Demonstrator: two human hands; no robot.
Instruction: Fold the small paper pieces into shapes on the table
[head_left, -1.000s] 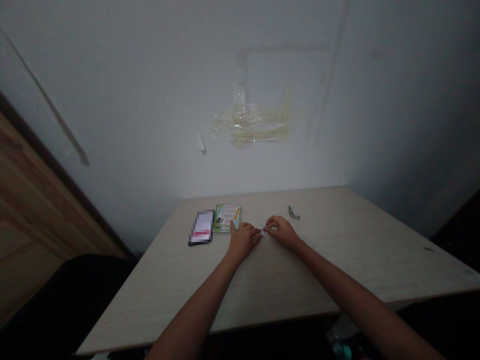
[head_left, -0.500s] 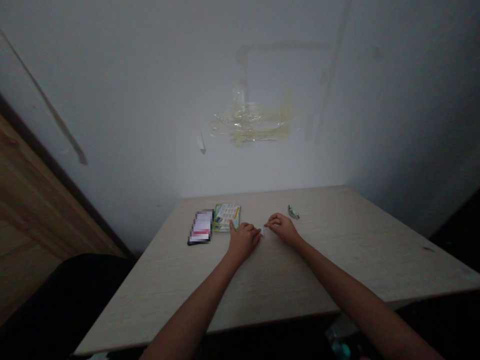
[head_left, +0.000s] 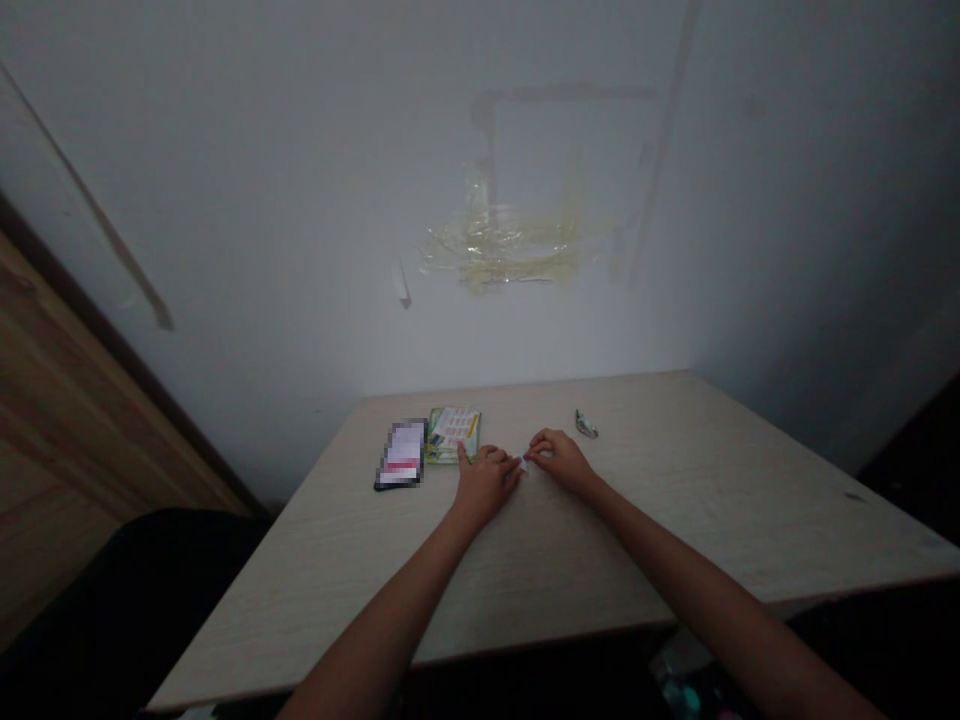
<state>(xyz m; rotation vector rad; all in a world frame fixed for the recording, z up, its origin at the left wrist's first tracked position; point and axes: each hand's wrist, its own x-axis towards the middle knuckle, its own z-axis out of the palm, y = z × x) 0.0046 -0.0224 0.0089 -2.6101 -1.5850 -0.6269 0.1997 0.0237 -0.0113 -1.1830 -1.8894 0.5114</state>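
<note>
A small white paper-like piece [head_left: 523, 464] lies on the table between my two hands; it is too small to name exactly. My left hand [head_left: 487, 480] rests on the tabletop with its thumb spread out, and its fingertips touch the left side of the piece. From the right, my right hand [head_left: 559, 458] reaches in with thumb and forefinger pinched together at the piece's upper right edge. A green-and-white printed packet [head_left: 454, 432] lies just beyond the left thumb. Past the right hand sits a crumpled green-and-white wrapper [head_left: 586, 424].
A phone [head_left: 402, 455] with a blurred screen lies left of the packet on the pale wooden table [head_left: 600, 580]. Behind stands a grey wall [head_left: 315, 200] with old tape [head_left: 517, 245] stuck to it. A dark chair-like shape [head_left: 150, 590] is at the left.
My right hand has moved slightly left, bringing its pinched fingertips from beside the white piece onto its edge. The left hand stays where it was.
</note>
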